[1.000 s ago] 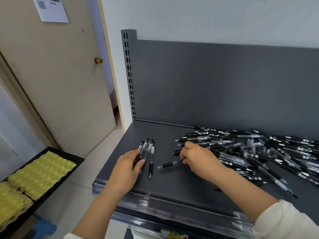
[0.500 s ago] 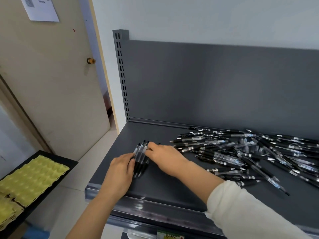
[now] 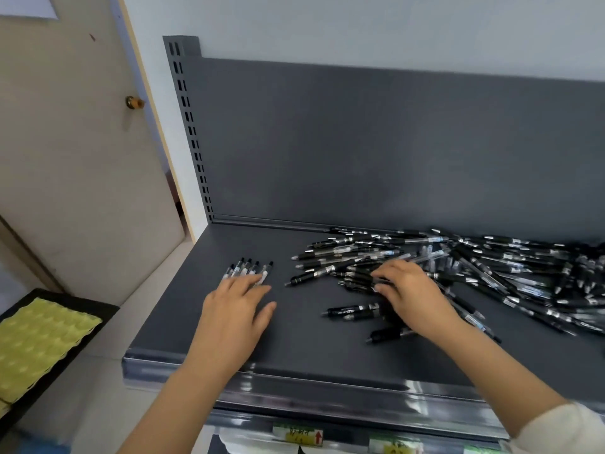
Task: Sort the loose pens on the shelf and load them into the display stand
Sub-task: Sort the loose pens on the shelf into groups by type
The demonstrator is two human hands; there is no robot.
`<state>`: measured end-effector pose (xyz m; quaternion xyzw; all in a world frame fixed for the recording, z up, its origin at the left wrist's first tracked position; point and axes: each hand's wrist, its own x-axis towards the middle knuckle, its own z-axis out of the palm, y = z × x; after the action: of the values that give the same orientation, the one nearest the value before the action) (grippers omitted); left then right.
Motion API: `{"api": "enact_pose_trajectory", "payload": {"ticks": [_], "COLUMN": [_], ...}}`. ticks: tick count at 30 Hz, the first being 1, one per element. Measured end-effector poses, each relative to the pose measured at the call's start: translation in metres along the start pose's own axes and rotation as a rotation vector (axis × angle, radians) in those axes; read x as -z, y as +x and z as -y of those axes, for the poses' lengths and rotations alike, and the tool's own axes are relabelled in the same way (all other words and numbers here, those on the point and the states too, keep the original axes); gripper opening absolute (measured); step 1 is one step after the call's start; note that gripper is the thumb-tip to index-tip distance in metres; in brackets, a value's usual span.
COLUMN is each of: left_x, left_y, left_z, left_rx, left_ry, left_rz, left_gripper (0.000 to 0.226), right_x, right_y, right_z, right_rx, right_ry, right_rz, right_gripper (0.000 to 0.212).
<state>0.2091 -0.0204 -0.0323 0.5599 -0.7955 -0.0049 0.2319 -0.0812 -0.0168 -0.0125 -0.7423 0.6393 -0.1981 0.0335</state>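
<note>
L hand (image 3: 235, 309) flat on the sorted row (image 3: 250, 268), R hand (image 3: 411, 296) in the pile (image 3: 491, 270).

Shelf (image 3: 311, 348) is dark grey w/ a back panel (image 3: 360, 142). The row, a few pens side by side w/ tips pointing away, sits near the shelf's left end. L fingers are straight and slightly apart, resting on the row's near ends, thumb out to the side on the bare shelf. The pile spreads over the right half, well apart from the row. R fingers are bent down onto pens at the pile's left edge; can't tell if they've pinched one. Two stray pens (image 3: 353, 312) lie just left of the R wrist. Door (image 3: 65, 158) and yellow tray (image 3: 36, 342) off to the left.
</note>
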Motion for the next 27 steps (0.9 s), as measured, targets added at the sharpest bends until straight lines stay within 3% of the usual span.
{"api": "enact_pose_trajectory", "payload": {"ticks": [4, 11, 19, 27], "left_x": [-0.006, -0.03, -0.043, -0.039], "left_y": [0.007, 0.022, 0.025, 0.027], "left_z": [-0.043, -0.084, -0.099, -0.098], "left_rx": [-0.182, -0.14, -0.056, -0.006], "left_ry": [-0.111, -0.126, -0.177, -0.21], "left_rz": [0.093, 0.25, 0.301, 0.341], "left_gripper": [0.037, 0.049, 0.039, 0.034], "right_x": [0.017, 0.022, 0.014, 0.023], "right_y": [-0.018, -0.037, -0.046, -0.047], "right_z": [-0.022, -0.032, -0.048, -0.06], "right_rx": [-0.074, 0.081, 0.026, -0.07], "right_ry": [0.033, -0.033, -0.046, -0.057], "right_rz": [0.019, 0.286, 0.083, 0.065], "right_gripper": [0.031, 0.074, 0.051, 0.044]}}
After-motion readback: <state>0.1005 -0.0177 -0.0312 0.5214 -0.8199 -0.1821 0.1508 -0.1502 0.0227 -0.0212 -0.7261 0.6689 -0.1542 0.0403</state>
